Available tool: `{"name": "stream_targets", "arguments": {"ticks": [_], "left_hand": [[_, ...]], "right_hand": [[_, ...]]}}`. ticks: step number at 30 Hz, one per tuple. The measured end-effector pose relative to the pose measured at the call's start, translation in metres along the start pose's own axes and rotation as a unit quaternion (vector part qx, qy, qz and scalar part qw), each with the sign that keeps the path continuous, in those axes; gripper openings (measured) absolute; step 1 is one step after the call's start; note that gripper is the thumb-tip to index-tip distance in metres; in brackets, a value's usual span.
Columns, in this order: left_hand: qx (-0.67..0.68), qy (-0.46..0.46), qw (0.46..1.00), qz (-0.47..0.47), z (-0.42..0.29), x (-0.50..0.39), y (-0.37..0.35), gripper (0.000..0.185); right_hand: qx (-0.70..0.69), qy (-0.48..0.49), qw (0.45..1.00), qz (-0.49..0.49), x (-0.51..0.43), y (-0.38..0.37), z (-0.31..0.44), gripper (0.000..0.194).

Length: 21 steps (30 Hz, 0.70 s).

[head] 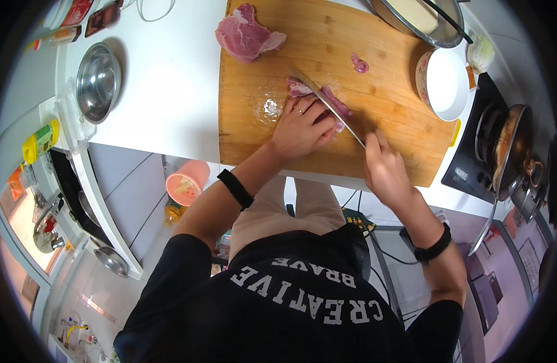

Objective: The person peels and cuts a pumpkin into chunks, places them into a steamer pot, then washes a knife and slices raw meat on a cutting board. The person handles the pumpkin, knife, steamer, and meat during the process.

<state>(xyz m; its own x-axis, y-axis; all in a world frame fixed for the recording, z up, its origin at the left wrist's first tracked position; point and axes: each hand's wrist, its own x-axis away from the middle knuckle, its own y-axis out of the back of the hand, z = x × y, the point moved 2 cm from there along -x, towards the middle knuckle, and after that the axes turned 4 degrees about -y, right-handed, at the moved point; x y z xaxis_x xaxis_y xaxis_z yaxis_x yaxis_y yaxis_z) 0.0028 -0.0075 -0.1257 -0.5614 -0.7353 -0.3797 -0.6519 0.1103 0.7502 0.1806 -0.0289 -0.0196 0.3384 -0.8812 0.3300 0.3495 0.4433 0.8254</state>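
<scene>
A kitchen knife (329,103) slants across the wooden cutting board (392,86), its handle inside my right hand (385,165). Close along the left side of the blade, my left hand (301,129) holds down a piece of raw meat (297,87) with bent fingers; part of that piece is hidden under them. A cut strip of meat (336,100) lies against the blade's other side. Farther up the board are a small scrap of meat (360,65) and a large raw slab (246,36), both apart from my hands.
A white bowl (449,86) stands at the board's right edge, below a metal pot (405,27). Farther right, a wok (510,149) sits by the black cooktop (464,149). A steel bowl (98,81) is on the left counter. Below stands a pink bin (187,181).
</scene>
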Motion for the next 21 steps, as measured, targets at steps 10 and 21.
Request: {"name": "stream_targets", "arguments": {"ticks": [10,21], "left_hand": [[0.078,0.034,0.996,0.018,-0.011,-0.011,0.022,0.032],[-0.039,0.176,0.980,0.084,0.007,-0.095,0.015,0.030]], "right_hand": [[-0.140,-0.070,0.974,-0.167,0.006,0.048,-0.018,0.018],[-0.299,-0.133,0.921,-0.211,0.045,0.042,-0.037,0.009]]}}
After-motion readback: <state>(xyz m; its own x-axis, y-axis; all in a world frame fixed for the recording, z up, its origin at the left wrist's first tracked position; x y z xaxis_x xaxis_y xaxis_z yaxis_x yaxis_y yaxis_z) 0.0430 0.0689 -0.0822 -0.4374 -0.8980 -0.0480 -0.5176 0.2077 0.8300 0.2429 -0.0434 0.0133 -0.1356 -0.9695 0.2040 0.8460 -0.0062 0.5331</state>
